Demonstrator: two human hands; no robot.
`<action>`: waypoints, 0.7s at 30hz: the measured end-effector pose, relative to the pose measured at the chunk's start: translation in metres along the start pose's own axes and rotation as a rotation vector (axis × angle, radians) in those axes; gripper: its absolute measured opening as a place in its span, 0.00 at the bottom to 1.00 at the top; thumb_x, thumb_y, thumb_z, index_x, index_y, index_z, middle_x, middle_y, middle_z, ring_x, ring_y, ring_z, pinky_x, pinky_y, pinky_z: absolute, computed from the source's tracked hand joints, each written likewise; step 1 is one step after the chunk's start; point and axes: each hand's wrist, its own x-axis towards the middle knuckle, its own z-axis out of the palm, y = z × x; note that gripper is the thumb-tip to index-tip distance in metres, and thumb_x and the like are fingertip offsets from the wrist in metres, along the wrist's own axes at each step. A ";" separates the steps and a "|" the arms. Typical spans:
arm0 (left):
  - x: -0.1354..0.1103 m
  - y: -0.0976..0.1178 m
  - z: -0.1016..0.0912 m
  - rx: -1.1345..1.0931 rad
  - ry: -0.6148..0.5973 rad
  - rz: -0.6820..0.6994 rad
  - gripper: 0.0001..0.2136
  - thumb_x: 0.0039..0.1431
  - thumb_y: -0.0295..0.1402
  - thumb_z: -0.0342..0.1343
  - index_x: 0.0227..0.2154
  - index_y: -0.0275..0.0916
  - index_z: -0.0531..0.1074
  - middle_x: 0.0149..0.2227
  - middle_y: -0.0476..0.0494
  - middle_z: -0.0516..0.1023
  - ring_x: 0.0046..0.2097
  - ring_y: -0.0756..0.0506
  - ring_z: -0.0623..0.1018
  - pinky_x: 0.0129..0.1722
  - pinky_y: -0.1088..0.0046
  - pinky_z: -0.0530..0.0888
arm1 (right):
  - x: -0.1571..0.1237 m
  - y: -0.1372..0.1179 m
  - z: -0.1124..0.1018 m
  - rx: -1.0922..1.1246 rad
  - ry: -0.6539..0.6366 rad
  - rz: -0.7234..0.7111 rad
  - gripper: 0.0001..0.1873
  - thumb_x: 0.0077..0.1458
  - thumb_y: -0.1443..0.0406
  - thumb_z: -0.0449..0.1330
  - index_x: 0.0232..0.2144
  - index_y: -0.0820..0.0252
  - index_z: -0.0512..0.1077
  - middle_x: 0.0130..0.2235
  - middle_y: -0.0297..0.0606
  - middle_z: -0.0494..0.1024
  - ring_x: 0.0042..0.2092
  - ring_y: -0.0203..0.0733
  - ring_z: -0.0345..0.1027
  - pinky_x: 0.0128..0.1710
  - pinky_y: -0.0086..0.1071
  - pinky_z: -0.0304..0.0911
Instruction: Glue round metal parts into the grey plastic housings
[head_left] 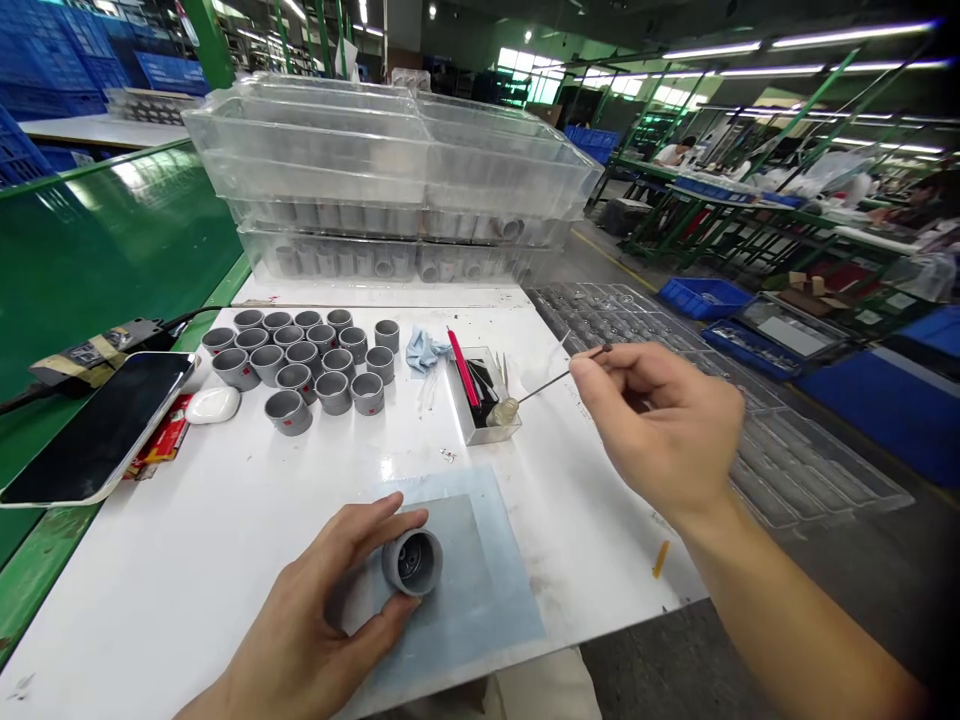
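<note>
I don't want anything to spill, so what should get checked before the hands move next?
1. Grip: the left hand wraps the grey cup: ok.
2. The cup's opening faces up: ok.
3. The blue mat lies under the cup: ok.
4. The right hand pinches the thin stick: ok.
5. The stick's tip reaches the clear tray: ok. Anything picked up on it: cannot tell.

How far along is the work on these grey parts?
Done: hard to tell. The stacked clear trays behind hold similar pieces, finished or not unclear. In hand: the left hand grips one grey part over the blue mat. The right hand pinches a thin stick, tip in the small clear tray. Left: probably the loose cluster.
</note>
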 end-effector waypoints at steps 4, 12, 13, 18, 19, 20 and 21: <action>0.000 0.001 0.001 0.003 0.020 -0.013 0.29 0.66 0.35 0.57 0.65 0.68 0.56 0.57 0.60 0.81 0.63 0.47 0.76 0.59 0.70 0.76 | -0.005 0.005 0.011 -0.064 -0.093 0.003 0.06 0.61 0.62 0.65 0.32 0.58 0.77 0.20 0.26 0.68 0.21 0.31 0.58 0.24 0.31 0.55; -0.001 -0.001 0.004 -0.049 0.048 -0.071 0.29 0.65 0.35 0.59 0.64 0.67 0.58 0.57 0.60 0.81 0.62 0.46 0.76 0.62 0.64 0.74 | -0.005 0.025 0.020 0.011 -0.309 0.133 0.09 0.60 0.57 0.64 0.35 0.56 0.79 0.19 0.27 0.68 0.21 0.34 0.60 0.25 0.31 0.56; -0.001 -0.001 0.004 -0.069 0.051 -0.098 0.28 0.65 0.35 0.59 0.64 0.66 0.58 0.58 0.59 0.81 0.62 0.45 0.77 0.63 0.63 0.73 | 0.000 0.030 0.021 0.081 -0.205 0.176 0.10 0.60 0.57 0.64 0.34 0.56 0.79 0.20 0.27 0.67 0.21 0.35 0.59 0.24 0.32 0.55; -0.001 0.000 0.003 -0.163 0.058 -0.193 0.28 0.64 0.34 0.61 0.64 0.57 0.60 0.60 0.50 0.80 0.63 0.42 0.76 0.66 0.56 0.70 | 0.024 0.069 0.041 0.335 0.187 0.450 0.08 0.57 0.57 0.61 0.32 0.54 0.69 0.21 0.29 0.66 0.23 0.40 0.61 0.24 0.34 0.58; -0.001 0.001 0.002 -0.158 0.052 -0.183 0.28 0.64 0.34 0.61 0.64 0.55 0.60 0.60 0.48 0.80 0.63 0.41 0.76 0.66 0.54 0.70 | 0.024 0.079 0.045 0.311 0.184 0.476 0.08 0.55 0.58 0.61 0.36 0.54 0.69 0.24 0.31 0.71 0.27 0.42 0.67 0.28 0.36 0.63; 0.000 0.002 0.001 -0.143 0.045 -0.166 0.28 0.64 0.33 0.61 0.65 0.55 0.60 0.60 0.46 0.80 0.63 0.40 0.76 0.66 0.52 0.70 | 0.021 0.088 0.048 0.276 0.152 0.489 0.12 0.54 0.59 0.61 0.41 0.54 0.69 0.31 0.36 0.76 0.34 0.45 0.72 0.34 0.38 0.68; 0.001 0.003 -0.001 -0.116 0.040 -0.149 0.29 0.64 0.33 0.60 0.65 0.55 0.59 0.59 0.46 0.80 0.62 0.40 0.77 0.66 0.51 0.70 | 0.018 0.096 0.051 0.242 0.100 0.495 0.19 0.51 0.61 0.61 0.46 0.54 0.68 0.40 0.40 0.80 0.43 0.48 0.75 0.41 0.41 0.71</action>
